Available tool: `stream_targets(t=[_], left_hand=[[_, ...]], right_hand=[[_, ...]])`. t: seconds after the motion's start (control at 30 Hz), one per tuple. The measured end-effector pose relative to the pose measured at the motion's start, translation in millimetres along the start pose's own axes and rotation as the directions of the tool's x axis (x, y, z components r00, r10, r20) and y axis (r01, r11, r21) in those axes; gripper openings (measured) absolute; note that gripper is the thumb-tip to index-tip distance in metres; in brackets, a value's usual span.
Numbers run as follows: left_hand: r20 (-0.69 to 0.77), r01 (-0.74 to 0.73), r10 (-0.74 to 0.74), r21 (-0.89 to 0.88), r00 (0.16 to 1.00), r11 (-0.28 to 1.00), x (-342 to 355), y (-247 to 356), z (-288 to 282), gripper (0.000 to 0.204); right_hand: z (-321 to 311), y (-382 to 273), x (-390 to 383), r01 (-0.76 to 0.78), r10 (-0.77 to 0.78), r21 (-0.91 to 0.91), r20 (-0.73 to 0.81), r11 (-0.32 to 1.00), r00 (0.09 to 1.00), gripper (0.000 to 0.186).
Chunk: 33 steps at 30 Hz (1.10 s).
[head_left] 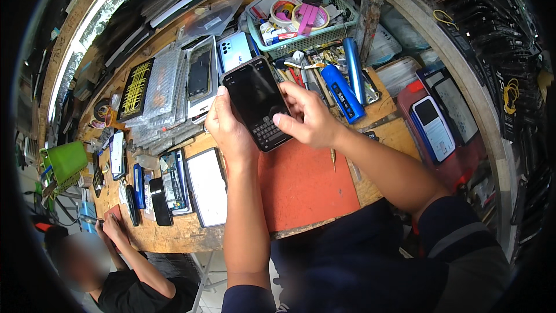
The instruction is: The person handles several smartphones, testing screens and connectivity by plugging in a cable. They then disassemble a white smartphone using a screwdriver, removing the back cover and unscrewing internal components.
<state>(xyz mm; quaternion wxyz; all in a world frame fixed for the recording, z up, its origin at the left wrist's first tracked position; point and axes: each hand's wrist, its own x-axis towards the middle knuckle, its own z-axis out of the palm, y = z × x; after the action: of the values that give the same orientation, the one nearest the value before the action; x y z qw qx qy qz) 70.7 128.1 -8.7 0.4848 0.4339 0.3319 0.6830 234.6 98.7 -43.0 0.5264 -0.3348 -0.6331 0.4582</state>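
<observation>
A dark smartphone (252, 90) is held up above an orange mat (307, 197), its screen mostly black with a keyboard on the lower part. My left hand (231, 130) grips its left edge, thumb along the side. My right hand (307, 122) is closed on the right edge, with the thumb on the screen at the keyboard. A thin screwdriver (333, 159) shows below my right hand on the mat.
Disassembled phones (172, 179), a white-faced tablet-like panel (207, 187) and bubble-wrapped items (162, 87) crowd the bench. Behind are a tool tray (315, 64), blue cylinder (341, 93) and basket (301, 40). A red tray (408, 122) sits right. A co-worker (127, 272) works at lower left.
</observation>
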Motion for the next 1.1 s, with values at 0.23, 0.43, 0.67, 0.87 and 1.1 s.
stream_targets(t=[0.23,0.43,0.67,0.87,1.1], left_hand=[[0.172,-0.043,-0.005,0.280,0.985,0.959,-7,-11,1,0.038],[0.092,-0.030,0.010,0.223,0.996,0.974,-4,-1,0,0.039],[-0.047,0.052,-0.049,0.078,0.998,0.996,8,12,-6,0.038],[0.121,-0.004,-0.029,0.268,0.992,0.963,-8,-1,4,0.038],[0.155,-0.026,-0.016,0.265,0.988,0.964,-12,-4,3,0.033]], right_hand=[[-15,2,9,0.118,-0.105,0.057,-0.194,0.991,0.975,0.028],[-15,5,7,0.026,-0.020,0.088,-0.067,0.996,0.998,0.029],[-2,-6,4,-0.038,0.040,-0.080,0.020,0.996,0.999,0.032],[-2,2,12,0.130,-0.088,0.129,-0.290,0.983,0.953,0.019],[-3,7,13,0.123,-0.066,0.156,-0.326,0.980,0.943,0.021]])
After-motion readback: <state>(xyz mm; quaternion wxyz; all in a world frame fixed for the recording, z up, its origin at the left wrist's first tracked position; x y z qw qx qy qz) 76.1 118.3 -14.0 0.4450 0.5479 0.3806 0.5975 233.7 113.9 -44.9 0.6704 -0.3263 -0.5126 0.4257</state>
